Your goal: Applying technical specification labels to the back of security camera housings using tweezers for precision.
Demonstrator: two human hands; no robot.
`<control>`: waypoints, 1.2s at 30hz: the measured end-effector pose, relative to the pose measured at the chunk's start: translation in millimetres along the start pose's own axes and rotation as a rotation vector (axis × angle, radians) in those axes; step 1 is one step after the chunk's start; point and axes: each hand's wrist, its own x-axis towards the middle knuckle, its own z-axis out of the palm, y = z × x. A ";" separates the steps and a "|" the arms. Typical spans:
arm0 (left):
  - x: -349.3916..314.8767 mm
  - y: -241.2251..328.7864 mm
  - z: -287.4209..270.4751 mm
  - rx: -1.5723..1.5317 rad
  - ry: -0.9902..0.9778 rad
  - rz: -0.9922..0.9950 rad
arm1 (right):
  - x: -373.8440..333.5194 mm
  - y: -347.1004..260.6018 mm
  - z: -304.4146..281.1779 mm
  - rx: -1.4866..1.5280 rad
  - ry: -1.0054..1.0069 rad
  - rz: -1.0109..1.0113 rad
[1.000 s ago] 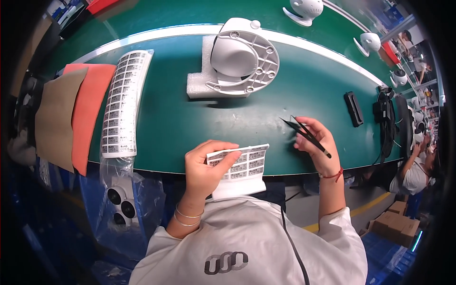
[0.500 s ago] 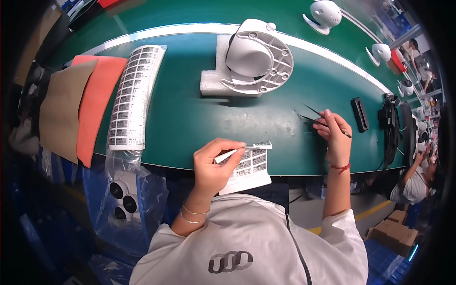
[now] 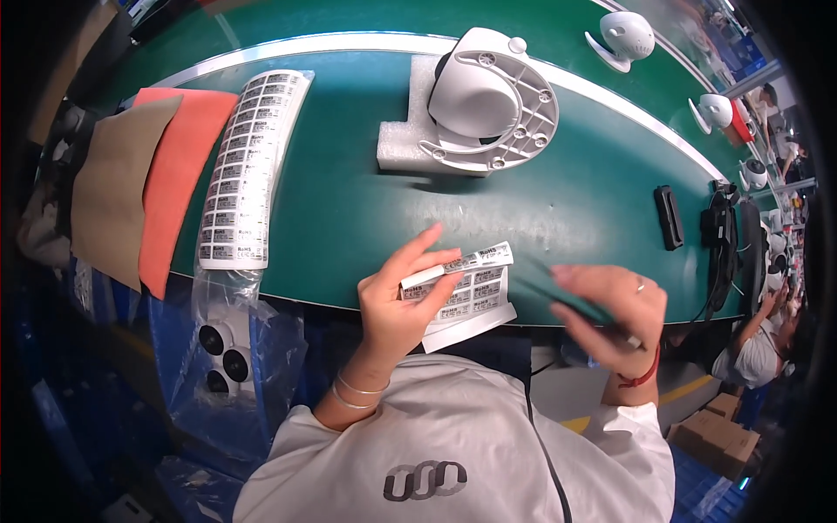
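The left hand (image 3: 399,288) pinches a curled white sheet of grey-printed labels (image 3: 485,292), covering part of its printed rows. Right of this hand, the motion-blurred right hand (image 3: 615,315) grips slim black tweezers (image 3: 574,303) with indistinct tips. The green tabletop (image 3: 340,196), near edge behind the sheet, stretches beyond the left hand to a white plastic housing (image 3: 473,100) on pale foam (image 3: 398,157).

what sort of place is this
Likely a factory assembly line: a white device rests on foam, more white units stand beyond, and the left hand holds a label sheet.
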 end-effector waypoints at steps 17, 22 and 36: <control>-2.5 -3.4 0.0 0.159 -0.060 0.075 | 19.2 3.0 12.0 -0.050 0.048 -0.220; -0.5 -0.2 -5.0 0.133 -0.118 0.020 | 34.4 17.1 35.6 -0.340 0.149 -0.378; 3.2 -4.3 -9.6 0.110 -0.165 0.048 | 52.7 38.6 55.0 -0.478 0.128 -0.409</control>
